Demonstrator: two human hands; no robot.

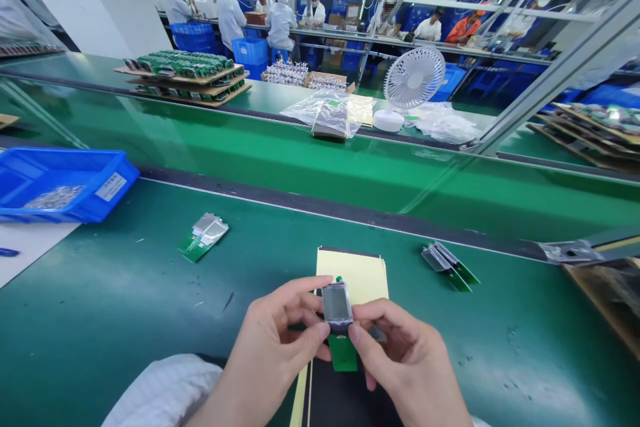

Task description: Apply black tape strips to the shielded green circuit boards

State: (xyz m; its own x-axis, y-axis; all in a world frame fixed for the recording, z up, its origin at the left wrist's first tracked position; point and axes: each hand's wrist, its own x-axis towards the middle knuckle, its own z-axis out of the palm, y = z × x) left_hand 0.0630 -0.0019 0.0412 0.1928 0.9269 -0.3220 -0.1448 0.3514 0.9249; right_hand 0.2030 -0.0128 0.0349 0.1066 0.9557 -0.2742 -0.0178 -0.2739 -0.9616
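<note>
While both my hands pinch the small display module (338,310) over the near desk (100,320), left hand (273,347) and right hand (407,360) steady opposite edges above the yellow sheet (360,270).

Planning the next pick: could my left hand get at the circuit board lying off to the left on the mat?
Probably yes: the circuit board lies uncovered, but the left hand is pinching the small screen.
</note>
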